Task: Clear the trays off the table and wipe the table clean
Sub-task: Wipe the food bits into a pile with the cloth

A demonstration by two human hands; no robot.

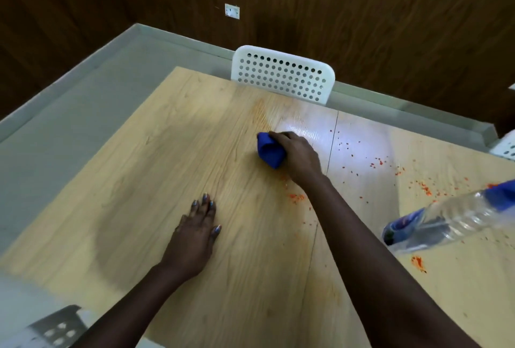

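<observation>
My right hand (299,154) grips a bunched blue cloth (269,151) and presses it on the light wooden table (139,180), near the far middle. A faint orange smear (260,113) lies just beyond the cloth. My left hand (196,232) rests flat on the table with fingers straight, nearer to me and left of the cloth. Orange crumbs (296,197) lie just behind my right wrist, and more orange crumbs (423,189) are scattered over the right part of the table. No tray is in view.
A clear plastic bottle (451,219) with a blue label stands on the right side of the table. A white perforated chair (282,74) is at the far edge, another white chair (505,147) at the right edge. A dark perforated chair back (60,325) shows at the near left.
</observation>
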